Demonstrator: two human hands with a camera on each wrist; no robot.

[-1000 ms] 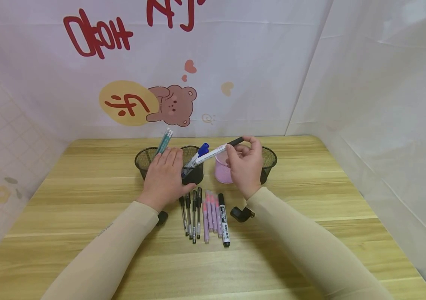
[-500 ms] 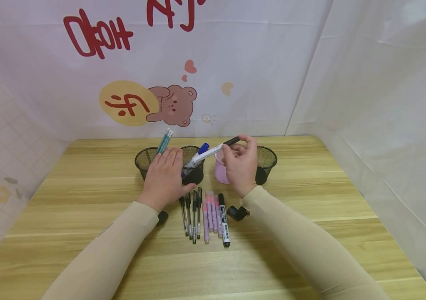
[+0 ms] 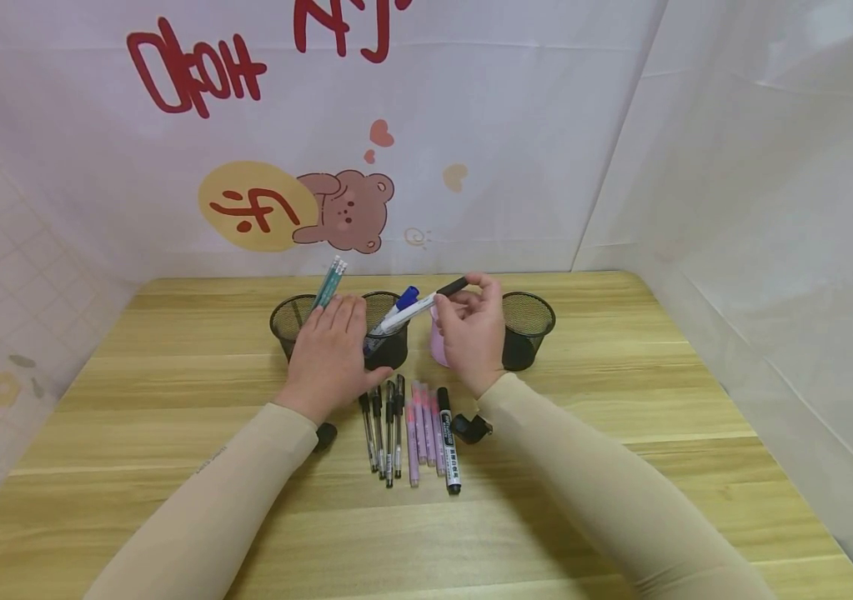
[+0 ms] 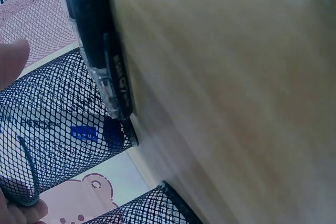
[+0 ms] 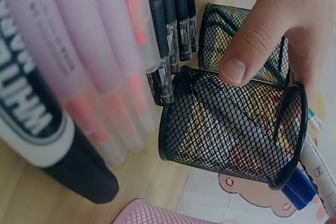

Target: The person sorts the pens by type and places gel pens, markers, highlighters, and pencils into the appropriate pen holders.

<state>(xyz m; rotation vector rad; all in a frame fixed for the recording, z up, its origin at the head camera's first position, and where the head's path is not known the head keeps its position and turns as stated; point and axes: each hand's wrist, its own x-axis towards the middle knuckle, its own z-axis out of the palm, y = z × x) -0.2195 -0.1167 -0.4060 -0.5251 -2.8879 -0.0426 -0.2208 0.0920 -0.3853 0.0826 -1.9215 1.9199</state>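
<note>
Fingers (image 3: pixel 488 286) of your right hand (image 3: pixel 474 333) pinch the white marker (image 3: pixel 413 312); over the last second you have brought it left and lower. Its near end now slants at the mouth of the black cup (image 3: pixel 390 353), beside the blue-capped marker (image 3: pixel 407 297), toward the counter's (image 3: pixel 171 400) back edge. It looks partway in, depth unclear. Your left hand (image 3: pixel 330 358), fingers nearly straight, rests against that cup.

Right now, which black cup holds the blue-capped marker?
The middle black mesh cup, left of the pink cup; only there a blue cap shows. Leftmost cup holds teal pencils.
</note>
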